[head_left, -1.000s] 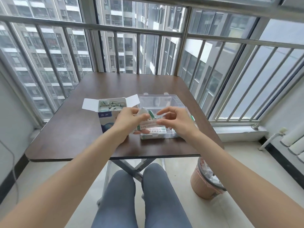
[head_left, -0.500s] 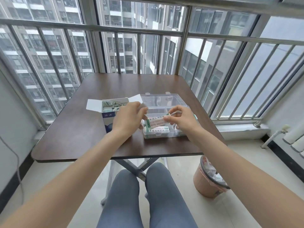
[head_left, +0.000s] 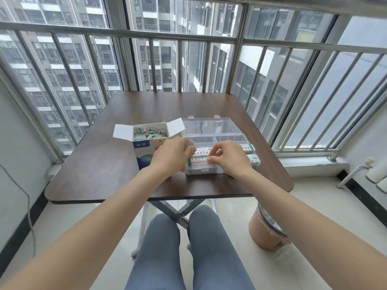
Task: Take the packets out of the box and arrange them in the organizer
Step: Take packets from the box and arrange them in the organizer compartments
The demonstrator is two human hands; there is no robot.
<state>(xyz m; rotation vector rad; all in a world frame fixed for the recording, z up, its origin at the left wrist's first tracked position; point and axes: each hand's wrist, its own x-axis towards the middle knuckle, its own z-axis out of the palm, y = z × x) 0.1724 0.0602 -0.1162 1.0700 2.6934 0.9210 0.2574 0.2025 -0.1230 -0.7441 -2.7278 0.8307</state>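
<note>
So the packet (head_left: 200,160) being placed is lying flat in the front row of the organizer (head_left: 219,170), long axis running left-right, parallel to the near edge of the bench (head_left: 100,168). There's another packet just behind it in the next row, same direction, and a green-ended bit poking out on the right side past the hand.

Both hands are on it from opposite ends. The left hand (head_left: 172,155) sits over the packet's left end, fingers curled down onto it, though honestly I can't see the fingertips well enough to say if it's a real pinch or just a press. The right hand (head_left: 229,159) has its thumb and forefinger pinched together on the packet near the middle. So the grip is basically one hand per end, with the packet spanning between them.

The box (head_left: 149,143) is just left of the organizer, touching or nearly so, flaps open, plenty of packets inside. It's right behind the left hand, so I'd guess that hand does the next reach, going back and slightly left. The back compartments of the organizer look unfilled, lid open behind.
</note>
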